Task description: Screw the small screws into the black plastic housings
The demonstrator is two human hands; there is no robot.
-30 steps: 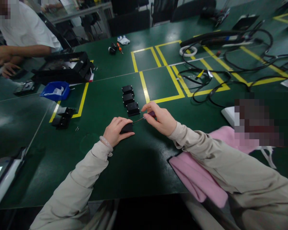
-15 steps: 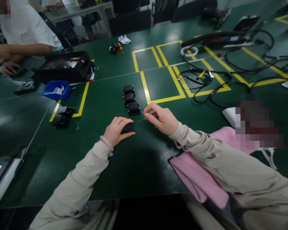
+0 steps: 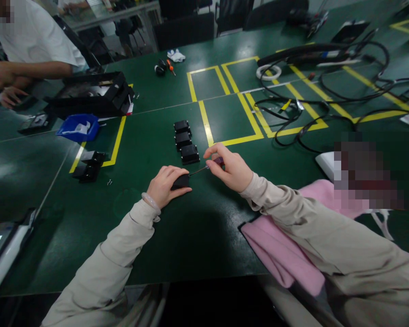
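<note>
My left hand (image 3: 164,186) grips a small black box (image 3: 180,182) on the table, its thumb along the near side and fingers over the far side. A screwdriver (image 3: 219,161) is pinched in my right hand (image 3: 232,168); its thin shaft points left and the tip meets the box's right end. Whether a screw sits under the tip is too small to tell. Just beyond my hands stand three similar black boxes (image 3: 183,140) in a row. More black boxes (image 3: 87,171) lie to the left, with a few tiny screws (image 3: 109,182) beside them.
A blue tray (image 3: 78,128) and a long black case (image 3: 88,93) stand at the left, near a co-worker's arm (image 3: 30,69). Black cables (image 3: 286,119) coil at the right. Pink cloth (image 3: 282,250) lies under my right forearm. A white-edged device (image 3: 10,254) rests at the left.
Both hands stay almost where they were, with the box and screwdriver still held. My right fingers have shifted very slightly around the handle.
</note>
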